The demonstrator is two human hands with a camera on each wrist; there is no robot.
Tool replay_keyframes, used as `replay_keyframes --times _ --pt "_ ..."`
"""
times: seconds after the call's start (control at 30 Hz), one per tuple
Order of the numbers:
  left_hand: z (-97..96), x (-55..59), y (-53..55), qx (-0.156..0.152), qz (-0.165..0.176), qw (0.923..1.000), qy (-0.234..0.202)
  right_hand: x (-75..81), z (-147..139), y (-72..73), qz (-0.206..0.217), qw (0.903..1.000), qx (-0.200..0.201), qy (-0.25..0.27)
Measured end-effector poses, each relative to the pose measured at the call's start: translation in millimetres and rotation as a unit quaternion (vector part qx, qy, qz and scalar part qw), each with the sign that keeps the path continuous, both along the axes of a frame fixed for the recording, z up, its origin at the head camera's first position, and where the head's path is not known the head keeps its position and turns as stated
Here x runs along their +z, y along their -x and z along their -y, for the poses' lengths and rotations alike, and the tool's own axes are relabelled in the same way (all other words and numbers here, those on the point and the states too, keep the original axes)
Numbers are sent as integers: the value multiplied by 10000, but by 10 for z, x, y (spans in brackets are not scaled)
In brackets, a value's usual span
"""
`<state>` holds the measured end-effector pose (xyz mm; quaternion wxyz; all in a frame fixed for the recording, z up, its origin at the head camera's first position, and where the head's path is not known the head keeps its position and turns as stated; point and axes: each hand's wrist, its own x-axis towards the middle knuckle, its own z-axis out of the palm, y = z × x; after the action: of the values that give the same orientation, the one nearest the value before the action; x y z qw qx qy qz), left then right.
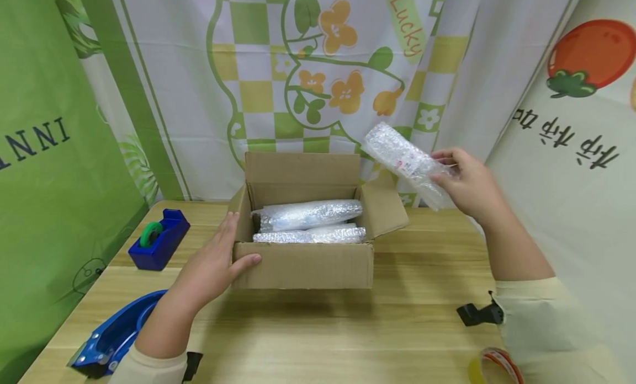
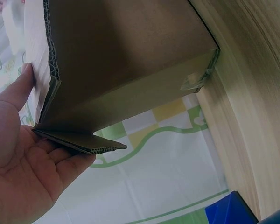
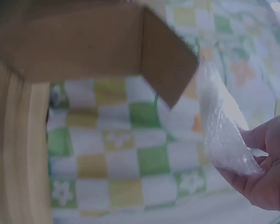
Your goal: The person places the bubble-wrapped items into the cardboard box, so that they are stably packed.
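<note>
An open cardboard box (image 1: pixel 303 266) stands on the table with two bubble-wrapped packages (image 1: pixel 312 214) lying inside it. At the box's front left corner is my left hand (image 1: pixel 211 271); its thumb lies over the front wall and its fingers hold the left flap (image 2: pixel 79 141). Up at the right, beyond the box's right flap (image 1: pixel 382 207), my right hand (image 1: pixel 469 182) pinches one end of another bubble-wrapped package (image 1: pixel 404 160). That package is tilted in the air, apart from the box. Its contents are hidden by the wrap, though small red marks show.
A blue tape dispenser (image 1: pixel 161 243) with green tape stands left of the box. Nearer, a blue tool (image 1: pixel 116 337) lies partly behind my left forearm. A roll of tape (image 1: pixel 494 367) sits at the front right. Printed curtains (image 1: pixel 189 97) hang behind the table (image 1: pixel 308 334).
</note>
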<state>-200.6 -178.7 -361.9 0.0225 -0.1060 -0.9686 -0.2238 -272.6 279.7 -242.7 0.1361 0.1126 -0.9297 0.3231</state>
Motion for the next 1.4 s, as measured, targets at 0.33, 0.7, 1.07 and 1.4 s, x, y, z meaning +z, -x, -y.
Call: replay_keyframes --times 0.33,0.7,1.07,1.4 --pt "2 -8 6 -14 -59 10000 28 -1 717 72 -62 9936 1122 -147" --pt "-17 -32 35 -79 -132 9999 35 -364 1245 179 -72 9652 2247 -1338" --pt "-22 -42 56 -75 -129 9999 67 -649 1314 255 -447 9369 2414 -2489" --pt "41 0 67 -158 -200 9997 -54 -646 1333 197 -647 9368 2136 -2695"
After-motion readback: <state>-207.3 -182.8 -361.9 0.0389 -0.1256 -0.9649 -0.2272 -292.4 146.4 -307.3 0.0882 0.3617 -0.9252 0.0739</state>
